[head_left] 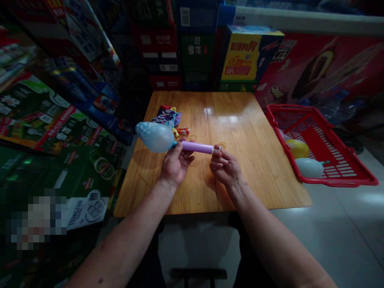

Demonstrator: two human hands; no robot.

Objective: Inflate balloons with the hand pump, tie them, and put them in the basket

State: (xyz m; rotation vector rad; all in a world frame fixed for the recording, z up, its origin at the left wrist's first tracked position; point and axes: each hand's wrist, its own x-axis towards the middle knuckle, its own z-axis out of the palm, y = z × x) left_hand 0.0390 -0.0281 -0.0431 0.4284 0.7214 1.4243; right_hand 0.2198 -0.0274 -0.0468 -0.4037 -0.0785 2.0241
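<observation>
A light blue patterned balloon (156, 137), partly inflated, sits on the nozzle end of a purple hand pump (198, 147). My left hand (177, 162) is closed where the balloon's neck meets the pump, the thumb on top. At the pump's other end, my right hand (223, 163) grips the white handle (216, 148), which is close to the barrel. Behind the balloon lies a pile of uninflated balloons (168, 116) in mixed colours. An orange packet-like piece (183, 131) rests nearer the pump. Thin rubber bands (222, 145) lie beside my right hand.
The wooden table (255, 160) spans the middle. At its right stands a red basket (324, 182) holding a yellow balloon (297, 149) and a pale blue balloon (309, 168). Stacked cartons (196, 54) line the back, and green beer cartons (84, 168) crowd the left.
</observation>
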